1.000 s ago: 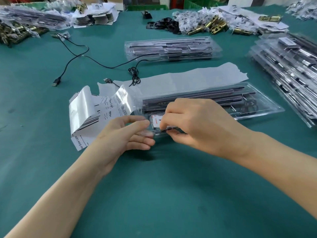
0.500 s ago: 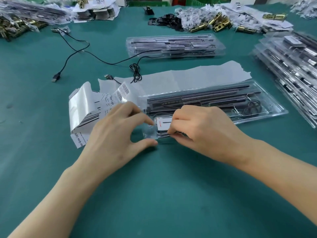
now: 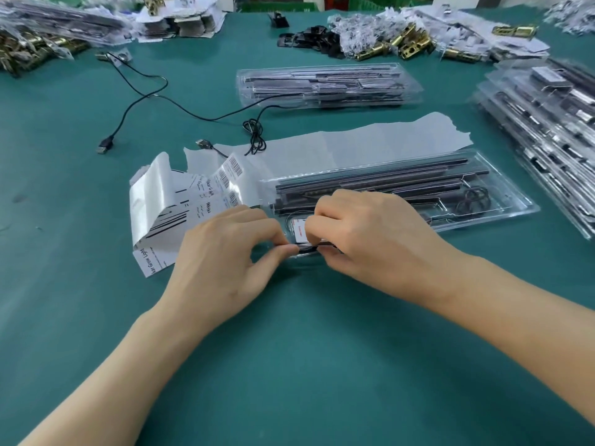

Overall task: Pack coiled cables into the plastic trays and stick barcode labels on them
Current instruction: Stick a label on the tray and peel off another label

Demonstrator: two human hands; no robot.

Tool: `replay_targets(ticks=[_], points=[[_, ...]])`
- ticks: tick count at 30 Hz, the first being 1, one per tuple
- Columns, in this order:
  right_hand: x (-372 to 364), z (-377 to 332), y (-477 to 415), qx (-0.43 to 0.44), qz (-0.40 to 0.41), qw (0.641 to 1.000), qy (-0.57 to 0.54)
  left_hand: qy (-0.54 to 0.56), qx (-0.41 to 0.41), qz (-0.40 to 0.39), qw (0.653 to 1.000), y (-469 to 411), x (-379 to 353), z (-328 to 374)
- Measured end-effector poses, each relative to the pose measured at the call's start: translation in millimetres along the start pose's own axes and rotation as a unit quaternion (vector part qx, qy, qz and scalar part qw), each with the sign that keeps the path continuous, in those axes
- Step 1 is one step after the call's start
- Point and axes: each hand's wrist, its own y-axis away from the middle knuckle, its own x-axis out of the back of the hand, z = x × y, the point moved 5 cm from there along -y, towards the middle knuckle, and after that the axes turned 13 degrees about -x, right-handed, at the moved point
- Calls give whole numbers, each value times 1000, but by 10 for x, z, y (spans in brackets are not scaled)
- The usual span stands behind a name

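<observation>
I am watching the left hand [image 3: 231, 252] closing in: half a second ago its thumb was standing apart from the forefinger, and now the two are pinching the near left corner of the plastic tray [image 3: 502, 217]. The right hand [image 3: 370, 239] is still curling its fingers over the tray's near edge and pinching it just beside a white card [image 3: 301, 231]. The tray is lying on the green table [image 3: 289, 365] where it was, a coiled cable [image 3: 473, 201] sitting in its right end. The barcode label sheet [image 3: 180, 201] is lying curled, touching the tray's left end.
</observation>
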Motion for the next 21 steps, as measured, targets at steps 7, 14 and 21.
replay_targets(ticks=[7, 14, 21], points=[[42, -1, -171, -41, -63, 997, -19, 22, 11, 54, 998, 3, 25, 30], [34, 83, -178, -56, -153, 981, -103, 18, 8, 43, 999, 17, 6, 26], [34, 152, -118, -66, -132, 979, -139, 29, 6, 52, 998, 20, 6, 28]])
